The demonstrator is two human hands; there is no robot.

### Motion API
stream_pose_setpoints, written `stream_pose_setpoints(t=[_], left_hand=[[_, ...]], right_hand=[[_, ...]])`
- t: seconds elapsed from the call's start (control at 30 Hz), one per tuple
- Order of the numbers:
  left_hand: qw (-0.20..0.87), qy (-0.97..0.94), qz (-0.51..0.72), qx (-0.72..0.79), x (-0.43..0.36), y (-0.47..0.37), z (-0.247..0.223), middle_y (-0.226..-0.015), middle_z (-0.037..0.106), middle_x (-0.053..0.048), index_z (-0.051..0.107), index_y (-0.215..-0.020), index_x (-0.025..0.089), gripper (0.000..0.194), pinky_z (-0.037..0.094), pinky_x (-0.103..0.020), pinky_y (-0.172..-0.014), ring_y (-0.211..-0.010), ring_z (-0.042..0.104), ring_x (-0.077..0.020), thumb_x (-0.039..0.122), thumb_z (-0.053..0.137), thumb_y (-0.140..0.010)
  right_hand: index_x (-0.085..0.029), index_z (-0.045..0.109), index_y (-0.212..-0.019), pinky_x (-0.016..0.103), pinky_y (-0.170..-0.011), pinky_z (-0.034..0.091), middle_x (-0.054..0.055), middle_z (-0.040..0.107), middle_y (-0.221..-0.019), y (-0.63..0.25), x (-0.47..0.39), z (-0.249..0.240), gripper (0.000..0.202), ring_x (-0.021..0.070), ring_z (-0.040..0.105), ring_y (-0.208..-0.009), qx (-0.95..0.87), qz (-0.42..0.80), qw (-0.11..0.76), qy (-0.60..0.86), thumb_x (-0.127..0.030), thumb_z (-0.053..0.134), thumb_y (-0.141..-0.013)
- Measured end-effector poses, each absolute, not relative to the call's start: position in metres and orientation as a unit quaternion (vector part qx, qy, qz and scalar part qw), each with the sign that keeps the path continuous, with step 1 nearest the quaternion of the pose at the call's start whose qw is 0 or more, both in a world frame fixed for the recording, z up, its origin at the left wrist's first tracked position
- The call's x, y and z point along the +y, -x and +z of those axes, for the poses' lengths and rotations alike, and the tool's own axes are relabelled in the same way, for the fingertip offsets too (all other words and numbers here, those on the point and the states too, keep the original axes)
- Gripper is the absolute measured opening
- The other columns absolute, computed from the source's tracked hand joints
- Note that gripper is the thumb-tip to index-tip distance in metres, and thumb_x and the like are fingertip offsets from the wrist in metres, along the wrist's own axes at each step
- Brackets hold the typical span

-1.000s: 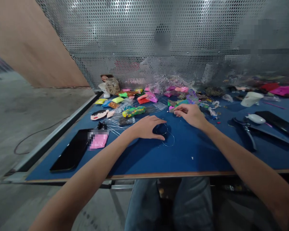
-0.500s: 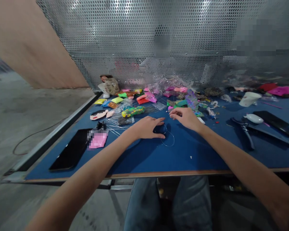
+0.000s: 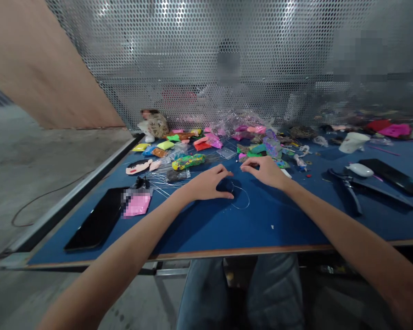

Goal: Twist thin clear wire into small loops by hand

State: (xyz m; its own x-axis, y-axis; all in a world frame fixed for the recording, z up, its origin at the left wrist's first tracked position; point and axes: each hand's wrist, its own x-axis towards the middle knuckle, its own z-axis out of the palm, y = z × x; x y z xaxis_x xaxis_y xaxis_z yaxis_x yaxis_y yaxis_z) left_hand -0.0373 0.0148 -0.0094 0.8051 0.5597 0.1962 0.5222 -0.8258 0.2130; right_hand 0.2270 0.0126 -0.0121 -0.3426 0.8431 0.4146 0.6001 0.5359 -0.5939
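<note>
My left hand [image 3: 211,183] hovers over the blue tabletop with its thumb and fingers apart, forming a C shape. Beside its fingertips a thin pale wire [image 3: 248,198] curves in a loop; whether it touches the hand is unclear. My right hand [image 3: 266,170] has thumb and fingertips pinched together a short way to the right. Anything between those fingertips is too small to make out. Behind the hands lie a green and yellow clay lump [image 3: 188,161] and a purple piece [image 3: 271,144] among colourful scraps.
A black phone [image 3: 96,220] and a pink packet [image 3: 137,204] lie at left. Pliers [image 3: 347,190], a white oval object [image 3: 360,170], a dark flat device [image 3: 394,176] and a white cup [image 3: 354,143] are at right. A perforated metal panel [image 3: 192,55] stands behind the table.
The left fingers have drawn slightly closer together, and the wire loop beside them has a somewhat different shape. The right hand stays pinched in nearly the same place. The view shifts slightly.
</note>
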Motion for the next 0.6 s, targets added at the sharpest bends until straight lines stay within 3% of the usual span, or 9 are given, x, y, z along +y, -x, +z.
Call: stream_pose_setpoints(t=[0.2, 0.4, 0.6], left_hand=[[0.067, -0.942, 0.147, 0.296, 0.011, 0.041, 0.000, -0.111, 0.060, -0.004, 0.068, -0.108, 0.023, 0.038, 0.046, -0.027, -0.076, -0.085, 0.062, -0.0155, 0.057, 0.062, -0.092], [0.011, -0.928, 0.197, 0.317, 0.009, 0.043, 0.011, -0.096, 0.062, -0.003, 0.072, -0.102, 0.023, 0.032, 0.044, -0.026, -0.076, -0.082, 0.061, -0.0149, 0.050, 0.055, -0.098], [-0.022, -0.922, 0.220, 0.318, 0.011, 0.048, 0.015, -0.092, 0.064, -0.004, 0.073, -0.100, 0.022, 0.035, 0.043, -0.026, -0.073, -0.083, 0.062, -0.0160, 0.050, 0.052, -0.100]], right_hand=[[-0.021, 0.074, -0.094, 0.034, -0.082, 0.053, 0.005, 0.077, -0.095, -0.223, 0.009, -0.007, 0.019, 0.0198, 0.071, -0.087, -0.805, 0.204, 0.361, 0.425, -0.028, 0.056, -0.096], [-0.022, 0.074, -0.092, 0.034, -0.079, 0.055, 0.004, 0.077, -0.091, -0.220, 0.010, -0.013, 0.012, 0.0205, 0.072, -0.083, -0.824, 0.227, 0.311, 0.415, -0.030, 0.065, -0.090], [-0.020, 0.071, -0.095, 0.037, -0.079, 0.059, 0.006, 0.077, -0.090, -0.210, 0.011, -0.019, 0.024, 0.0205, 0.073, -0.078, -0.722, 0.330, 0.468, 0.388, -0.041, 0.071, -0.085]])
